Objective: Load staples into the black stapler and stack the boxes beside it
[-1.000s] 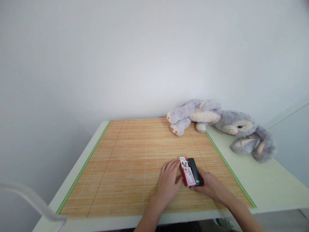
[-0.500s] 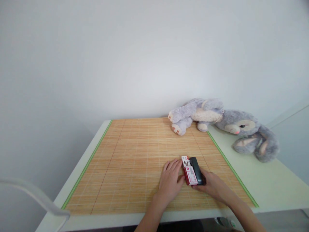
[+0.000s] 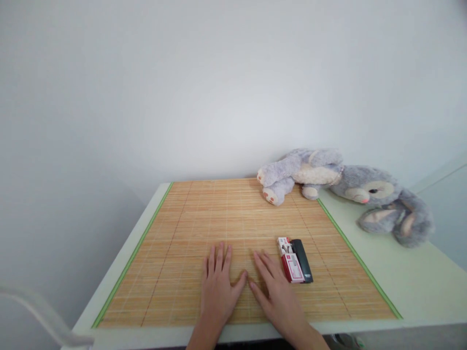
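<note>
My left hand (image 3: 219, 287) lies flat on the bamboo mat (image 3: 175, 272), fingers spread, with nothing in it. Close beside it, my right hand (image 3: 276, 291) also rests on the mat, its fingers apart and holding nothing; the two thumbs nearly meet. Just to the right of my right hand, a black stapler (image 3: 302, 261) lies alongside two small boxes. One is a red-and-white box (image 3: 293, 268), and behind it sits a white box with a printed picture (image 3: 285, 246). Neither hand grips any of these.
A grey plush rabbit (image 3: 317, 175) lies on its side across the mat's back right corner and the white table (image 3: 408, 272). A blurred white curved bar (image 3: 40, 311) juts in at lower left. The wall (image 3: 219, 97) stands behind the table.
Both hands have left the stapler and boxes and moved left, now flat on the mat. The stapler and boxes stay grouped together. The view has shifted slightly.
</note>
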{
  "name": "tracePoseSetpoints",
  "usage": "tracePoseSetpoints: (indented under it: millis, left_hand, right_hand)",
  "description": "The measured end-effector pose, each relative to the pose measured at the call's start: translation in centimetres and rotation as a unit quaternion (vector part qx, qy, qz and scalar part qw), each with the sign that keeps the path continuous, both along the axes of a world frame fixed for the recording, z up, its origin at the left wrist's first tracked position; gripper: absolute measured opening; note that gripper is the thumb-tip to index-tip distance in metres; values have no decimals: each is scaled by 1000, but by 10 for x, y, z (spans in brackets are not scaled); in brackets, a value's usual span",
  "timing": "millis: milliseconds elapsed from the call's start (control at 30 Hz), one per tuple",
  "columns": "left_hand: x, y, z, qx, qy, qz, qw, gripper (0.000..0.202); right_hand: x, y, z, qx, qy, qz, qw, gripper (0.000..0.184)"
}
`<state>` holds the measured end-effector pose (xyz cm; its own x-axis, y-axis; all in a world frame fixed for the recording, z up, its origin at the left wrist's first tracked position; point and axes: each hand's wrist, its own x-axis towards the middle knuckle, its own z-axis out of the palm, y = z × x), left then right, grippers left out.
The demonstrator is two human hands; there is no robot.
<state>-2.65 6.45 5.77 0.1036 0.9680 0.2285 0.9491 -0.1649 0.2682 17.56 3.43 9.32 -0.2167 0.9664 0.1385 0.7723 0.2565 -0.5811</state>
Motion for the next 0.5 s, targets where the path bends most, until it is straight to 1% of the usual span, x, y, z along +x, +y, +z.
tracePoseSetpoints:
  millis: [33,100,167,300,500]
  left_hand:
    - [2,-1,0,4,10,4,1000,79]
    - [4,-3,2,7,20,8,1000,80]
    - [6,-4,3,6,20,11,1000,82]
    - [5,-4,3,3,11,14,1000,81]
    - [5,-4,1,-3,-3,16,1000,79]
  right_hand:
    - [-9,4,-11,8,-31,-19,999,66]
    - [-18,11,-27,13,-84,-57,995,70]
    - [-20,14,-35,12,-122,-81,989,71]
    - [-21,13,-34,4,-165,-92,982,68]
    - [-23,13,-33,6,-182,-93,979,68]
